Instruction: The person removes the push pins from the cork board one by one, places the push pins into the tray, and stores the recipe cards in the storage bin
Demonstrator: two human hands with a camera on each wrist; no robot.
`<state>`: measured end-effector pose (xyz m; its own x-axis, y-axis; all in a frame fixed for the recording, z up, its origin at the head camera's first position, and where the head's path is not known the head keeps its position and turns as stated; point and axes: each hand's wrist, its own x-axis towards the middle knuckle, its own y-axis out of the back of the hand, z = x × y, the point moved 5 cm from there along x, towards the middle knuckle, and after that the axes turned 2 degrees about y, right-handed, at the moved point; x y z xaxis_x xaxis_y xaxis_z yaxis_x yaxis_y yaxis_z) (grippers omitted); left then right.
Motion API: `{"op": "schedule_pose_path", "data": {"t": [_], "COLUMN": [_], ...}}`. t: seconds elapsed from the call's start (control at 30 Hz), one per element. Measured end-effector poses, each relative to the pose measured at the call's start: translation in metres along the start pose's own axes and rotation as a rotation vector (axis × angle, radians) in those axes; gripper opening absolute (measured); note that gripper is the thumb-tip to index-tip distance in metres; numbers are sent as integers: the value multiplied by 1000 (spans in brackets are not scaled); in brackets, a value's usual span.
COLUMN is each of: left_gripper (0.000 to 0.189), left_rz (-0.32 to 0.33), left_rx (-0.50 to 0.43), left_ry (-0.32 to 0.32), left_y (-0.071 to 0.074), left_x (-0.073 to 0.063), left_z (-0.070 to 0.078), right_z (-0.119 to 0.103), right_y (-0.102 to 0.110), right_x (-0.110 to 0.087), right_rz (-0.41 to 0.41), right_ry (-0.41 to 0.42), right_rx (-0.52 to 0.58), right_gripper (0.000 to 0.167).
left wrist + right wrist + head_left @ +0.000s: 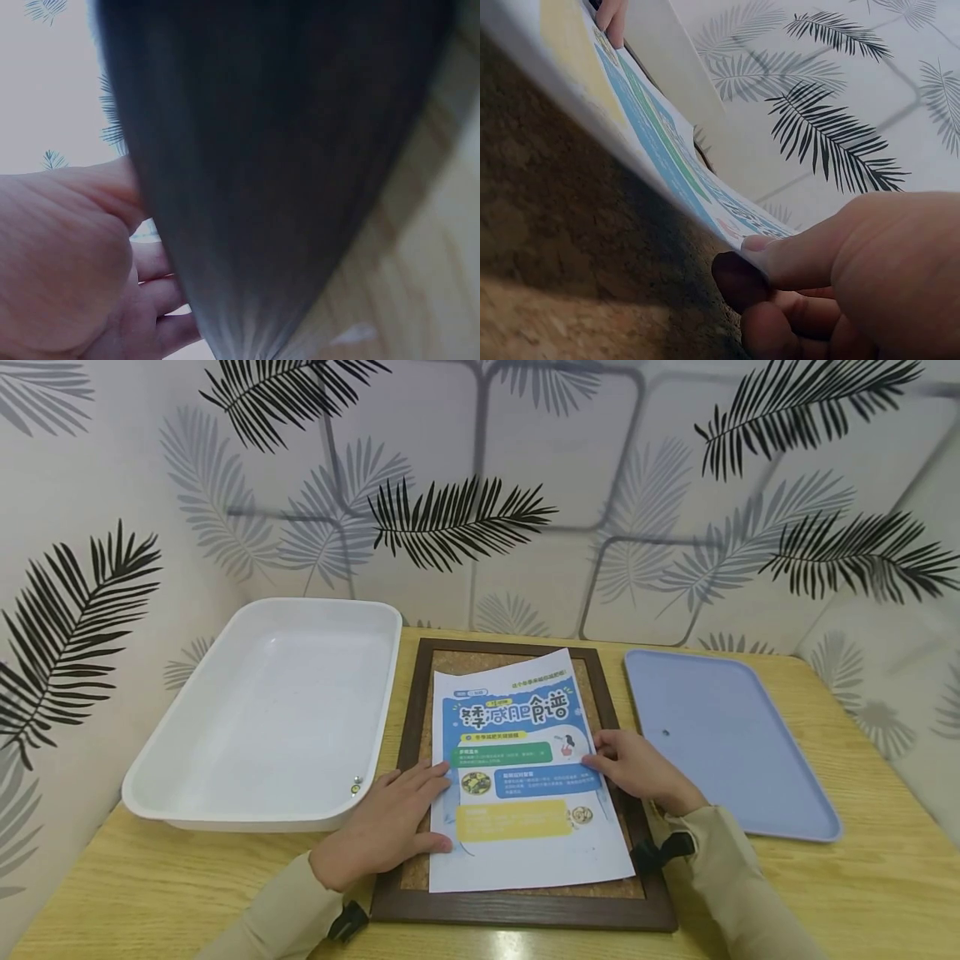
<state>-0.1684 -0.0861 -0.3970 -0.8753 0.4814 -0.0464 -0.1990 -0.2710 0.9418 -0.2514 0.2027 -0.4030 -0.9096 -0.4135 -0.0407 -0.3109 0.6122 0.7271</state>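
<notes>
Left hand [397, 818], fingers extended, resting at the left edge of one printed sheet [528, 777]; right hand [645, 768], thumb and curled fingers pinching its right edge. Sheet over a brown-framed cork board [525, 912], lifted off the cork at the right hand. Board on a wooden table [885, 860], between one white tub [255, 718], small pieces [356, 786] in its near corner, and one blue tray [720, 735].

sheet [528, 777] over corkboard [525, 910] | tub [277, 718] left of it | tray [727, 735] right | wall [525, 443] behind

Both beige sleeves [277, 914] bear black wrist attachments [348, 922]
</notes>
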Motion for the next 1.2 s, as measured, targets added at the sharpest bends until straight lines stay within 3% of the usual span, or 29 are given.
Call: {"op": "schedule_pose_path", "data": {"t": [0.57, 0.73, 0.93, 1.2], "left_gripper": [71, 78, 87, 81], "left_rz": [26, 39, 63, 229], "left_rx": [-1, -19, -237, -517], "left_ry": [-30, 10, 128, 196], "left_y": [1, 0, 6, 11], "left_x": [-1, 1, 4, 8], "left_z": [1, 0, -2, -7], "right_z": [4, 6, 5, -1], "right_y": [1, 3, 6, 7], "right_x": [-2, -2, -2, -6], "right_rz": [-27, -34, -46, -84], "right_ry": [-23, -34, -41, -64], "right_rx": [163, 217, 269, 358], "right_gripper": [21, 24, 26, 31]}}
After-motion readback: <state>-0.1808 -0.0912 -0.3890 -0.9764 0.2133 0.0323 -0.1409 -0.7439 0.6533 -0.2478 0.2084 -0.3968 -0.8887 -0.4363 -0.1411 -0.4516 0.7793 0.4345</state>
